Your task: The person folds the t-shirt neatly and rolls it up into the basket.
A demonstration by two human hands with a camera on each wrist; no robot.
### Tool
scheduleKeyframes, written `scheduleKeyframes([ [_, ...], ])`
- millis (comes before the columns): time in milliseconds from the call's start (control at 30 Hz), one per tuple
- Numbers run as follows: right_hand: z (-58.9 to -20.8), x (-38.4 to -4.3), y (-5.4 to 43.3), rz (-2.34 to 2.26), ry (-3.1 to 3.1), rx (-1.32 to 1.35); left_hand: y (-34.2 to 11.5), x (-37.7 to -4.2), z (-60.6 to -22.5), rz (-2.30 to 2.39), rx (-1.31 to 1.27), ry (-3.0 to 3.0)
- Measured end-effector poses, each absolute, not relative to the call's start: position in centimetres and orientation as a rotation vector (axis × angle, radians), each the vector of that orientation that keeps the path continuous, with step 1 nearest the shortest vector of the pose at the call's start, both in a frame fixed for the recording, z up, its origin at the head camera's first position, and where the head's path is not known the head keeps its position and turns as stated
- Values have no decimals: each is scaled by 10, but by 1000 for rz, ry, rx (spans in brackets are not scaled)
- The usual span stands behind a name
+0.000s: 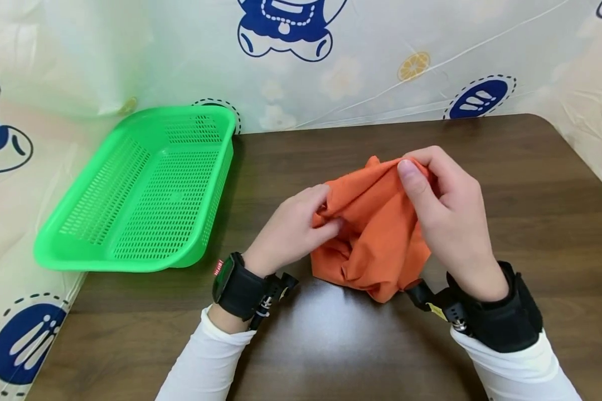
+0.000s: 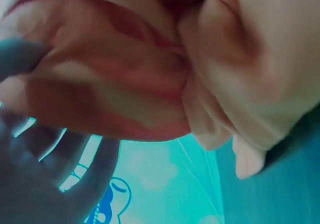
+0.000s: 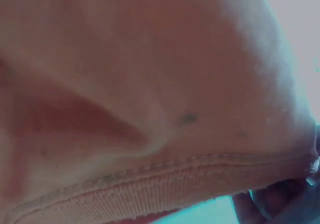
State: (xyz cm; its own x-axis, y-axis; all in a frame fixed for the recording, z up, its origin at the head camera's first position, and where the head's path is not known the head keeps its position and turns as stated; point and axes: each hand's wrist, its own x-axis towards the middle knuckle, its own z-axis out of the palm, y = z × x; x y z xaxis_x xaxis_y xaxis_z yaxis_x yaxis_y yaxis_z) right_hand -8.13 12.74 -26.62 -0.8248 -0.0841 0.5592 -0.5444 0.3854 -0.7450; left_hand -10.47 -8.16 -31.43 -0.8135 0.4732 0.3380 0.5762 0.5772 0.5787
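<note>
An orange garment [image 1: 373, 223], bunched into loose folds, is held up over the brown table in the head view. My left hand [image 1: 293, 228] grips its left side, with the thumb in a fold and the fingertips hidden by fabric. In the left wrist view the cloth [image 2: 105, 94] lies between that thumb and the fingers. At the upper right corner my right hand [image 1: 448, 214] pinches the edge between thumb and forefinger. The right wrist view is filled by the garment's fabric, with a stitched seam and a ribbed band [image 3: 135, 199] along its lower edge.
To the left stands a green plastic basket [image 1: 168, 195] with perforated walls, nothing in it. Beneath everything is a brown wood-grain table [image 1: 542, 234]. A pale plastic sheet [image 1: 356, 67] with blue cartoon prints hangs behind the table and along its sides.
</note>
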Motion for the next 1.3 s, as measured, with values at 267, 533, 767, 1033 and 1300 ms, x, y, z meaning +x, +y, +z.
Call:
scheduleKeyframes([
  [267,-258,-87,137,1515,-2265,521,-89,-102,-304,-1489,-867,-2531],
  [533,-258,-88,142,1502,-2401,501,-89,-103,-299,-1457,-734,-2398],
  [767,-257,-89,143,1529,-2353,426,-91,-105,-304,-1511,-733,-2603],
  [1033,-252,-94,152,1573,-2233,282,-98,-116,-316,-958,-702,-2918],
  [1300,-250,-106,166,1479,-2233,181,-112,-120,-303,-1203,-333,-2556],
])
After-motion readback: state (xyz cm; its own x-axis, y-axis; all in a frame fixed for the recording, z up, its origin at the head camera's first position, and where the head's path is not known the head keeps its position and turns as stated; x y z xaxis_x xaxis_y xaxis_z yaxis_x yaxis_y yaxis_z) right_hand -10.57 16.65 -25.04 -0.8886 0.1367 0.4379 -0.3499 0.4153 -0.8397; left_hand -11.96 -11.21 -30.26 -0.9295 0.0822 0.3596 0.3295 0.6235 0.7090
